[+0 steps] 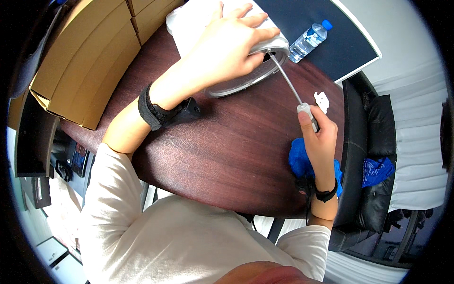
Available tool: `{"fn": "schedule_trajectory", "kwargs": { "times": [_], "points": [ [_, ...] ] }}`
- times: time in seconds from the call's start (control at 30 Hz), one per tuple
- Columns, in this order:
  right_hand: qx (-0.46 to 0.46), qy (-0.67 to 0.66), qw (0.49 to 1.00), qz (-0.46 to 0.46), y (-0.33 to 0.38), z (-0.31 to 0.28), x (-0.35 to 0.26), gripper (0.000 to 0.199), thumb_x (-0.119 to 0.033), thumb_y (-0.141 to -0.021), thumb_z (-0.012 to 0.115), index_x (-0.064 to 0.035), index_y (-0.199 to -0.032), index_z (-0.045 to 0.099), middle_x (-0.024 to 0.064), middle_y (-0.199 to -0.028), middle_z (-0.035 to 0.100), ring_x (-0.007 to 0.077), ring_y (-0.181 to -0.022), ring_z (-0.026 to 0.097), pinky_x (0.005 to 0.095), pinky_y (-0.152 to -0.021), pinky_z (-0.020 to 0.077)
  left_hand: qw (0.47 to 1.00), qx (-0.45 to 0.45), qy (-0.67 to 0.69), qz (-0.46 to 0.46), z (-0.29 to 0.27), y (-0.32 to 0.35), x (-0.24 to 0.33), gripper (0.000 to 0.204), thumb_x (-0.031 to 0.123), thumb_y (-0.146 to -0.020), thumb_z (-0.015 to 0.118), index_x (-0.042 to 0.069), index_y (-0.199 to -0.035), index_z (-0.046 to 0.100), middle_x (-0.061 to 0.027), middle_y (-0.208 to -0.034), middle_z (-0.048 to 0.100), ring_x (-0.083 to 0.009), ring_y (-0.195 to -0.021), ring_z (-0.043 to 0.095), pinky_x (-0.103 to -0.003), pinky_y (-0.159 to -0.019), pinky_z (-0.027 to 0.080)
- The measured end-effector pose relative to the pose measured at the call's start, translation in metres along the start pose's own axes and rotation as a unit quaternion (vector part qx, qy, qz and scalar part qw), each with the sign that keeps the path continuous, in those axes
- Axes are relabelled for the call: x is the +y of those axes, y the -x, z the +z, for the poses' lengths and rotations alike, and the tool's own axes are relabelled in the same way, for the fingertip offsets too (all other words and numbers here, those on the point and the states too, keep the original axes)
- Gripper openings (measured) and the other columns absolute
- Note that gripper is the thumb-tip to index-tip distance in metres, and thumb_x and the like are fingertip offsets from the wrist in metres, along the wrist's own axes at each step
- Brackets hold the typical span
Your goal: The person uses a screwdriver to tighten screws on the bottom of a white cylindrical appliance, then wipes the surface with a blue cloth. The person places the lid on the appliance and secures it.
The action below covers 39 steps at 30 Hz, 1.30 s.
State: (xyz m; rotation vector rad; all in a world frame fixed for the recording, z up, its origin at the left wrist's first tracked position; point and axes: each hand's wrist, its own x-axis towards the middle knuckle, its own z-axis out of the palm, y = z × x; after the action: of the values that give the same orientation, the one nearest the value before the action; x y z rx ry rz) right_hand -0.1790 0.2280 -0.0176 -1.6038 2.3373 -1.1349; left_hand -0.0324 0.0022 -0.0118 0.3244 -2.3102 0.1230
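From device (195,28) to near edge, open table (213,156); right of device, bottle (308,42). Gripping screwdriver (303,109) with right hand (322,135), spreading left hand (228,45) over device. Unclear: screwdriver tip.

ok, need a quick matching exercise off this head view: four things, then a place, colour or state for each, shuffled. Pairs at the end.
Things
1. Screwdriver
2. Bottle
3. Left hand
4. Small white piece

Descriptions
A. fingers spread on the white casing
B. lying on the brown table, beyond the right hand
C. handle gripped in the right hand
D. clear, with a blue cap

Pairs: 1-C, 2-D, 3-A, 4-B
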Motion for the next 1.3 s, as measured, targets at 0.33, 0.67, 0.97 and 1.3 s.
{"fn": "schedule_trajectory", "kwargs": {
  "times": [0.33, 0.67, 0.97, 1.3],
  "points": [
    [-0.062, 0.020, 0.998, 0.023, -0.008, -0.019, -0.018, 0.026, -0.026, -0.095, 0.061, -0.0010, -0.092, 0.065, 0.0058, -0.061, 0.053, 0.0094, -0.048, 0.050, 0.0270, -0.046, 0.0374, 1.000, 0.003, -0.029, -0.004, -0.001, 0.003, 0.001, 0.052, 0.017, -0.079, 0.066, 0.020, -0.130, 0.059, -0.0116, -0.139, 0.053, -0.0374, -0.135, 0.040, -0.066, -0.108, 0.027],
    [-0.322, -0.618, 0.653, 0.296, -0.005, 0.009, 0.007, 0.048, -0.050, -0.102, 0.037, -0.0056, -0.107, 0.053, -0.0002, -0.067, 0.047, 0.0051, -0.040, 0.031, 0.0203, -0.034, 0.0206, 0.999, 0.012, -0.036, -0.021, 0.002, 0.002, -0.005, 0.052, 0.019, -0.080, 0.066, 0.020, -0.131, 0.058, -0.0124, -0.138, 0.053, -0.0376, -0.135, 0.041, -0.066, -0.106, 0.030],
    [-0.256, -0.534, 0.768, 0.246, 0.003, 0.016, 0.014, 0.046, -0.045, -0.103, 0.039, -0.0019, -0.107, 0.055, 0.0009, -0.067, 0.051, 0.0063, -0.040, 0.036, 0.0217, -0.036, 0.0244, 1.000, 0.008, -0.010, -0.016, 0.005, -0.002, -0.002, 0.052, 0.020, -0.078, 0.067, 0.018, -0.130, 0.059, -0.0115, -0.139, 0.051, -0.0364, -0.136, 0.039, -0.067, -0.106, 0.028],
    [-0.020, -0.068, 0.996, 0.051, -0.001, 0.009, 0.016, 0.025, -0.024, -0.095, 0.063, 0.0005, -0.097, 0.066, -0.0018, -0.062, 0.050, 0.0038, -0.058, 0.043, 0.0234, -0.051, 0.0350, 1.000, 0.000, -0.011, 0.000, 0.007, -0.001, -0.002, 0.052, 0.019, -0.080, 0.067, 0.019, -0.131, 0.058, -0.0110, -0.140, 0.050, -0.0357, -0.137, 0.038, -0.066, -0.109, 0.025]
  ]
}}
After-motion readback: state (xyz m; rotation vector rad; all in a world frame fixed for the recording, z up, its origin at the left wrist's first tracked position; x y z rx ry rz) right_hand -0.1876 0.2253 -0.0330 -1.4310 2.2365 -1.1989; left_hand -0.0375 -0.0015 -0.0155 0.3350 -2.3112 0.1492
